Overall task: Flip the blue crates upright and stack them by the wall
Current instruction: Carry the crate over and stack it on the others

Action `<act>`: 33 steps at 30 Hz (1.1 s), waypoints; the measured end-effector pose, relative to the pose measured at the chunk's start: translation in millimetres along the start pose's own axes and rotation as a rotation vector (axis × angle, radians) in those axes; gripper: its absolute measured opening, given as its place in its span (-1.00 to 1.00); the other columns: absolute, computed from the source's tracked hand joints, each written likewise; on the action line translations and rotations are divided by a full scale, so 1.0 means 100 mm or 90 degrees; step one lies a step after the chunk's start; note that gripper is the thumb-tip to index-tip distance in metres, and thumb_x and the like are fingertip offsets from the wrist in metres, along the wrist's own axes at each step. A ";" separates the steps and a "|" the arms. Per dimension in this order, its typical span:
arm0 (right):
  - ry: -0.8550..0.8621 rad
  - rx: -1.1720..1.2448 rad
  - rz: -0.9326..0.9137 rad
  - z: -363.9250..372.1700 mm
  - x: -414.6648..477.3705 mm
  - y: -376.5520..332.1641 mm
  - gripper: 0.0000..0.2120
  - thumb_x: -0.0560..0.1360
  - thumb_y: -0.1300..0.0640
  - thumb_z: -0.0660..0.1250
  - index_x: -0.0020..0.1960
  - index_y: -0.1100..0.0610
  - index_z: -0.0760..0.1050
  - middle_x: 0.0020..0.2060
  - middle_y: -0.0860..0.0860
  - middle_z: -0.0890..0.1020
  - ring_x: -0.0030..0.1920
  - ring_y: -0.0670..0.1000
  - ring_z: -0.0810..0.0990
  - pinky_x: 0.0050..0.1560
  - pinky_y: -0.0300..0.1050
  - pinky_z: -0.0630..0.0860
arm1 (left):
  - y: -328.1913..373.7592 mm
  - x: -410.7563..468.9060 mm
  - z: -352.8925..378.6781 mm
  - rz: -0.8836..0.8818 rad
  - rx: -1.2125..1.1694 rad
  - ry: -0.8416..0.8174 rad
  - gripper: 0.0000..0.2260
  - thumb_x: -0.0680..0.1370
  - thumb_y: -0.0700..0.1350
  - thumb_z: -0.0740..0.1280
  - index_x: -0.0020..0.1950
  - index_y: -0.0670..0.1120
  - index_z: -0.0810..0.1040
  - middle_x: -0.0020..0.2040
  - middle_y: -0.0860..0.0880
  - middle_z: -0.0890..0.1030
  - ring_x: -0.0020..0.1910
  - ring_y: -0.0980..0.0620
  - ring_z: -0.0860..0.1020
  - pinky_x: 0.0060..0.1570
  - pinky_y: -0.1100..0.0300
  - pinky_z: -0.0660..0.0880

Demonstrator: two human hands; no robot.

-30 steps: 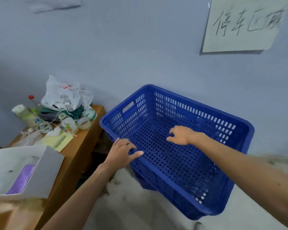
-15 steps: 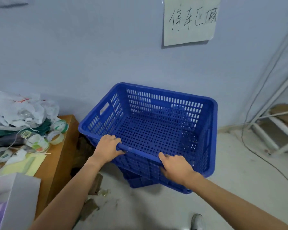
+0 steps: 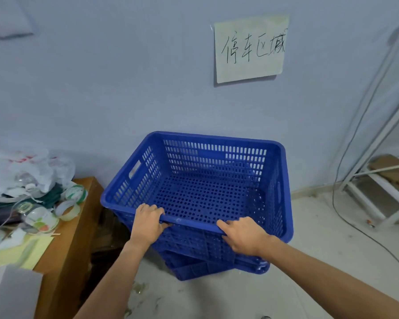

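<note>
The upper blue crate (image 3: 205,196) stands upright with its opening upward, set on top of a lower blue crate (image 3: 205,271), of which only the near wall and a corner show beneath it; how far one sits inside the other cannot be told. The pair stands on the pale floor (image 3: 240,300), close against the light blue wall (image 3: 101,88), just beside the end of a wooden bench (image 3: 72,238). The left hand (image 3: 148,224) grips the near rim of the upper crate towards its left corner, fingers (image 3: 151,209) curled over the top edge and the thumb tucked under. The right hand (image 3: 242,236) holds the same rim further right, its forefinger lying along the edge and the other fingers folded down over the outer wall. The crate has perforated sides and bottom, a slot handle in its left wall, and nothing inside it. Above it a paper sign (image 3: 249,49) with handwritten characters is stuck to the wall. On the bench lie a crumpled white plastic bag (image 3: 21,166), several rolls of tape (image 3: 68,209), a yellow sheet (image 3: 21,249) and, at the near corner, a white box (image 3: 12,293). To the right a white metal frame (image 3: 378,203) leans by the wall, with a dark cable (image 3: 346,215) trailing down onto the floor beside it.
</note>
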State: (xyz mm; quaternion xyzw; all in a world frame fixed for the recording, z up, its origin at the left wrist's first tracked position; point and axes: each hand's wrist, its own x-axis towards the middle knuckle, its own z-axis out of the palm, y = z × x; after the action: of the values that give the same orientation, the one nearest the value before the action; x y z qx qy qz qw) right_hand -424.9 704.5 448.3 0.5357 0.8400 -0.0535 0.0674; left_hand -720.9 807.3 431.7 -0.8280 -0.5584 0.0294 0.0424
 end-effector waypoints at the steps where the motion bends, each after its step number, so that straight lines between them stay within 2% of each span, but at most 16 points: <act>1: 0.001 -0.003 -0.009 -0.01 0.02 0.10 -0.73 0.62 -0.03 0.10 0.25 0.08 0.24 -0.17 0.06 0.57 -0.34 0.18 0.51 -0.28 0.03 0.46 | 0.05 0.02 0.00 -0.012 -0.011 0.005 -0.68 0.40 0.28 0.45 -0.25 0.06 0.52 -0.34 0.08 0.44 -0.29 0.00 0.45 -0.04 0.08 0.40; 5: -0.004 -0.004 -0.022 -0.03 0.15 0.55 -0.67 0.63 -0.10 0.10 0.30 0.05 0.23 -0.14 0.06 0.61 -0.28 0.18 0.55 -0.27 0.01 0.45 | 0.20 0.15 0.00 -0.017 -0.035 0.000 -0.63 0.50 0.25 0.38 0.12 0.02 0.51 -0.04 0.04 0.54 0.05 -0.03 0.51 0.21 0.09 0.36; 7: -0.009 -0.002 -0.024 -0.02 0.21 0.77 -0.62 0.63 -0.13 0.09 0.36 0.03 0.23 -0.07 0.05 0.62 -0.19 0.17 0.59 -0.21 0.02 0.46 | 0.24 0.22 0.00 -0.015 -0.041 -0.010 -0.66 0.55 0.18 0.34 0.22 0.02 0.45 0.04 0.03 0.51 0.11 -0.03 0.48 0.24 0.11 0.34; 13: -0.004 -0.016 -0.008 -0.04 0.30 1.29 -0.60 0.64 -0.17 0.09 0.37 0.03 0.26 0.10 0.02 0.61 -0.03 0.17 0.62 -0.10 0.05 0.50 | 0.19 0.39 -0.03 -0.025 -0.027 -0.038 -0.78 0.62 0.08 0.28 0.14 -0.03 0.46 -0.07 0.03 0.51 -0.04 0.00 0.51 0.05 0.13 0.41; 18: -0.013 -0.034 0.032 -0.07 0.49 1.59 -0.56 0.63 -0.19 0.10 0.39 0.04 0.26 0.13 0.06 0.55 0.04 0.17 0.60 -0.08 0.01 0.45 | 0.25 0.49 -0.08 -0.032 -0.071 -0.060 -0.83 0.63 -0.02 0.28 0.16 -0.06 0.46 0.00 -0.02 0.58 -0.01 -0.05 0.55 0.02 0.09 0.44; 21: -0.035 -0.048 0.047 -0.09 0.56 1.71 -0.54 0.62 -0.21 0.11 0.36 0.08 0.29 0.11 0.08 0.55 0.06 0.17 0.58 0.04 0.03 0.43 | 0.34 0.49 -0.11 -0.030 -0.062 -0.091 -0.86 0.63 -0.04 0.28 0.14 -0.06 0.44 -0.01 -0.03 0.59 -0.06 -0.05 0.56 -0.06 0.08 0.50; 26: -0.041 -0.027 0.069 -0.02 0.53 1.74 -0.56 0.60 -0.25 0.13 0.24 0.08 0.33 0.03 0.07 0.56 -0.04 0.16 0.60 -0.13 0.02 0.48 | 0.37 0.45 -0.09 -0.017 -0.016 -0.111 -0.89 0.63 -0.07 0.25 0.11 -0.06 0.42 -0.01 -0.03 0.59 -0.09 -0.05 0.57 -0.13 0.06 0.53; 33: -0.034 -0.096 0.085 -0.14 0.53 1.70 -0.51 0.61 -0.25 0.10 0.35 0.06 0.36 0.17 0.05 0.57 0.06 0.15 0.62 -0.13 -0.01 0.41 | 0.40 0.47 -0.20 0.003 0.027 -0.074 -0.94 0.64 -0.10 0.24 0.06 -0.07 0.41 -0.06 -0.01 0.56 -0.22 -0.01 0.49 -0.25 0.14 0.38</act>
State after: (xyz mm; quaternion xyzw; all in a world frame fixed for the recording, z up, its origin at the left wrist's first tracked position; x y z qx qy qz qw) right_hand -293.4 825.7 450.0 0.5824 0.8018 -0.0001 0.1334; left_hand -664.7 835.0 447.5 -0.8249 -0.5575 0.0894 0.0271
